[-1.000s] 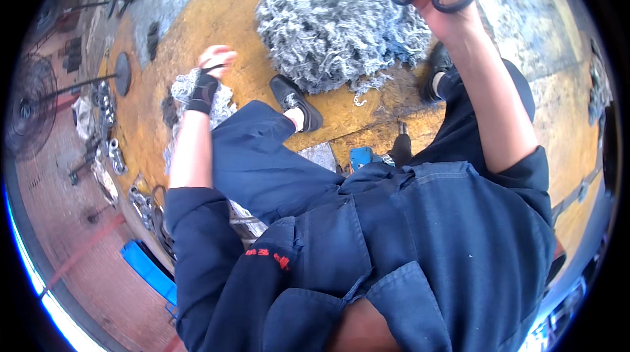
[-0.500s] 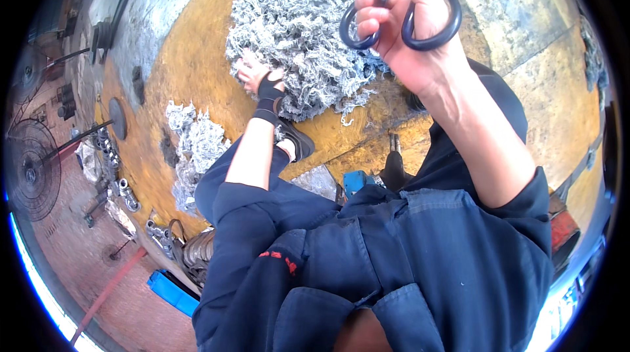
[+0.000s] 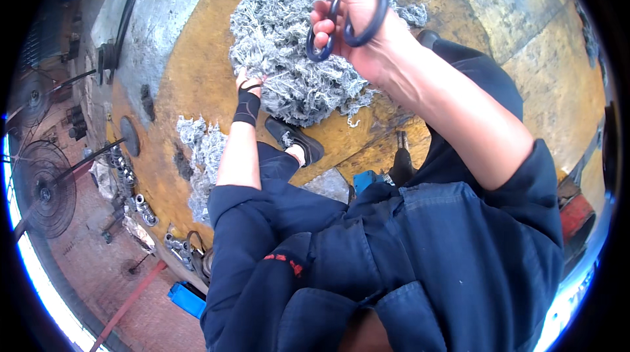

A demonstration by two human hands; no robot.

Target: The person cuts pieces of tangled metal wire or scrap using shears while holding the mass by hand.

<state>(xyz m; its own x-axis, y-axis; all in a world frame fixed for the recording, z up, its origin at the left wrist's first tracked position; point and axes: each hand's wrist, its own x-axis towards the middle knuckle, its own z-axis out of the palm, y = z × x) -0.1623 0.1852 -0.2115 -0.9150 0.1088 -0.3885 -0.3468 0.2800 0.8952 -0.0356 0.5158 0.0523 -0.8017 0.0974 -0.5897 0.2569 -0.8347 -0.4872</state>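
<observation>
My right hand (image 3: pixel 351 27) is raised over the far side of a big heap of shaggy grey-white yarn (image 3: pixel 282 43). Its fingers are closed around scissors (image 3: pixel 373 20) with large dark blue loop handles; a bit of metal shows beyond the loops, and the rest of the blades is out of view. At the heap's near left edge my left hand (image 3: pixel 250 82), in a black wrist support, has its fingers curled into the yarn, partly hidden by it. A smaller clump of the same yarn (image 3: pixel 202 162) lies nearer, left of my left forearm.
My shoe (image 3: pixel 295 141) stands close to the heap on the worn yellow floor (image 3: pixel 177 83). A small blue object (image 3: pixel 364 181) and a flat grey piece (image 3: pixel 328 185) lie between my legs. At left are fans (image 3: pixel 44 188), metal parts (image 3: pixel 146 209) and a blue box (image 3: pixel 187 299).
My right hand has moved left and slightly away with the scissors, now over the heap. The left hand has shifted slightly nearer along the heap's edge, its fingers now curled in. The view has turned slightly.
</observation>
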